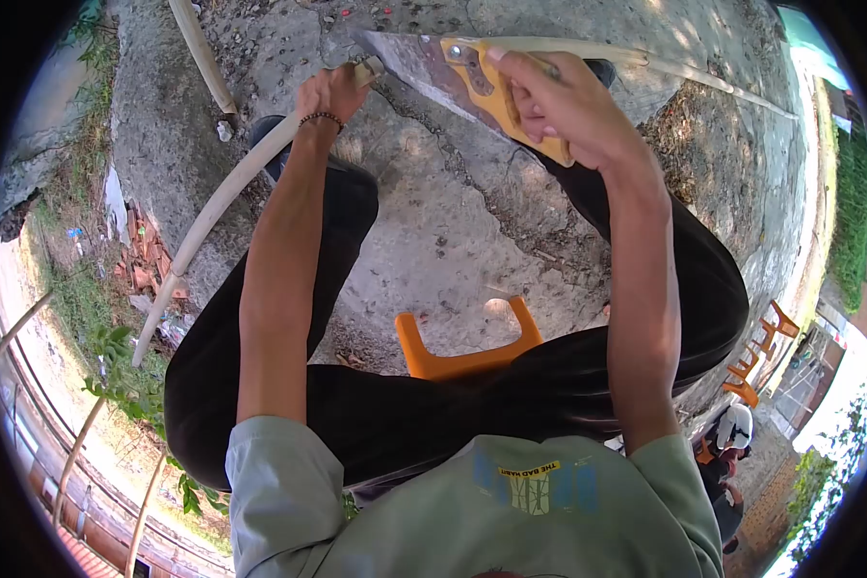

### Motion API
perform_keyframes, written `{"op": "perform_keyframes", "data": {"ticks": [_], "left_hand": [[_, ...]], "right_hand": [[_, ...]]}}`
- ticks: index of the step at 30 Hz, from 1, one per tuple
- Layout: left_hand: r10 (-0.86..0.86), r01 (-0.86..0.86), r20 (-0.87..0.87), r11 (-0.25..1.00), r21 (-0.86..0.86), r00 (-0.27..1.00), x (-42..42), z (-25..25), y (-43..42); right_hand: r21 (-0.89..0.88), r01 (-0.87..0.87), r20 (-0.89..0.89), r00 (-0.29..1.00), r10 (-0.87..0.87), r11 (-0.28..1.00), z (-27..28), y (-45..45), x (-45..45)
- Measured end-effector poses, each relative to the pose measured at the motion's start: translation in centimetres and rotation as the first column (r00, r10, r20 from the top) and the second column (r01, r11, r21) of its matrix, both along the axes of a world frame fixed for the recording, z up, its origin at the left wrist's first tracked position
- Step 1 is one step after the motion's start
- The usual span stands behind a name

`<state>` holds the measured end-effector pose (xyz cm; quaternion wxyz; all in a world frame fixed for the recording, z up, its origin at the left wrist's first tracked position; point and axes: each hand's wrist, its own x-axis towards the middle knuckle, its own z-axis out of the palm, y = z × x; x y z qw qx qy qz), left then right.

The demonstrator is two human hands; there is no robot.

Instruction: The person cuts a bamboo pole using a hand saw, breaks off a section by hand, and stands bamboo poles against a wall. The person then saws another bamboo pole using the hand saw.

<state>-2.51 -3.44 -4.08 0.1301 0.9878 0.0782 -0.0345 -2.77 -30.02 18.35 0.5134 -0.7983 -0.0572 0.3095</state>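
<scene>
My left hand [332,93] is wrapped round a pale wooden pole [217,207], close to its cut end. From there the pole slants down to the left, past my leg. In my right hand [564,101] is a handsaw [424,72], gripped by its yellow handle. Its blade points left, with the tip just above the end of the pole. Whether blade and pole touch, I cannot tell. Behind the saw, a second pale pole [684,69] lies on the ground and runs to the right.
Beneath me is an orange plastic stool [467,361] on cracked concrete [433,231]. Another pole [202,53] lies at upper left, and broken red bricks [144,255] lie further left. At lower right are more orange stools [747,371] and a person in a white helmet [734,426].
</scene>
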Motion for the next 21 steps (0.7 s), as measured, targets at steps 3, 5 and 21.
{"op": "perform_keyframes", "data": {"ticks": [3, 5, 21], "left_hand": [[-0.013, 0.012, -0.085, 1.000, -0.010, 0.996, -0.3, 1.5, 0.0], [-0.011, 0.010, -0.077, 1.000, -0.016, 0.997, -0.6, 1.7, 0.2], [0.095, -0.115, -0.207, 0.989, -0.088, 0.974, -0.1, 2.5, -1.7]], "right_hand": [[0.007, -0.109, -0.245, 0.964, 0.108, 0.994, 1.5, -1.7, 5.6], [0.012, -0.166, -0.418, 0.895, 0.155, 0.986, 2.3, -2.0, 6.9], [0.384, 0.246, 0.430, 0.805, -0.409, 0.890, 0.8, 4.4, -8.2]]}}
